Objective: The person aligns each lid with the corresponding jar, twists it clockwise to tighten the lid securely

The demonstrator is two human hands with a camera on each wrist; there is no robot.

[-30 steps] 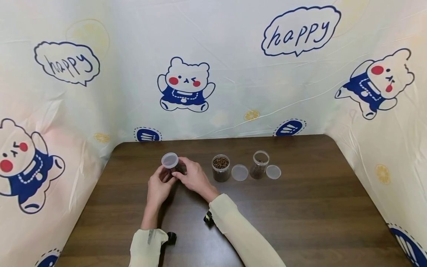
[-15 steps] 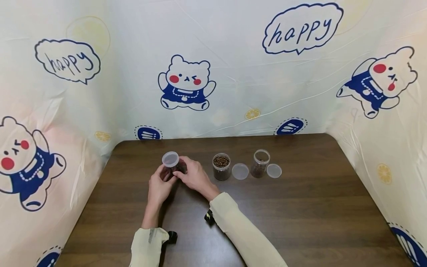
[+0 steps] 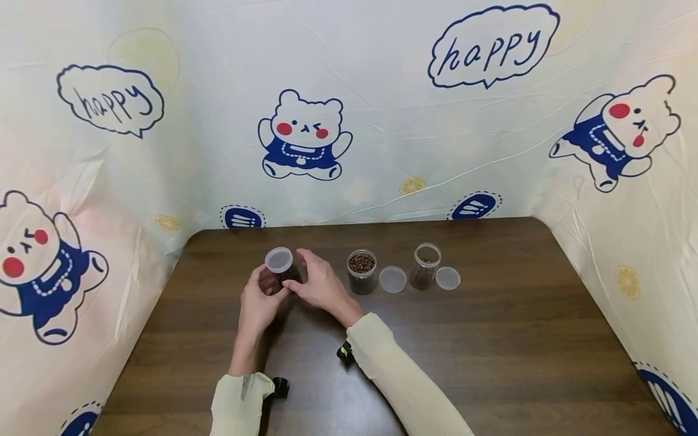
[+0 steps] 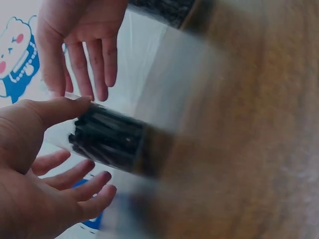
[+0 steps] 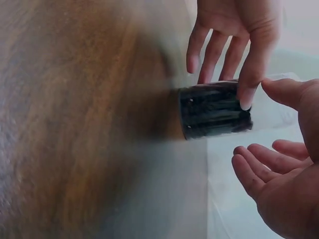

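Observation:
A clear jar [image 4: 107, 137] of dark, stick-like pieces stands on the table at the left, with a translucent lid [image 3: 279, 260] on top. My left hand [image 3: 260, 306] is around its left side; the thumb lies against the jar and the fingers are loosely spread, as the left wrist view shows. From the other side, my right hand [image 3: 323, 287] touches the jar with its thumb. Its fingers stand apart from the jar wall, with a gap seen in the right wrist view.
Right of the hands stands an uncovered jar [image 3: 362, 281] of brown beans, beside a loose lid [image 3: 392, 279]. Farther right is another uncovered jar [image 3: 425, 275] with dark contents and a second loose lid [image 3: 448, 278]. A printed curtain [image 3: 382, 121] surrounds the brown table [image 3: 491, 339].
My right hand's fingers have lifted away from the jar and the right forearm has shifted slightly right. My left hand has loosened a little to the left. The lidded jar stays in place.

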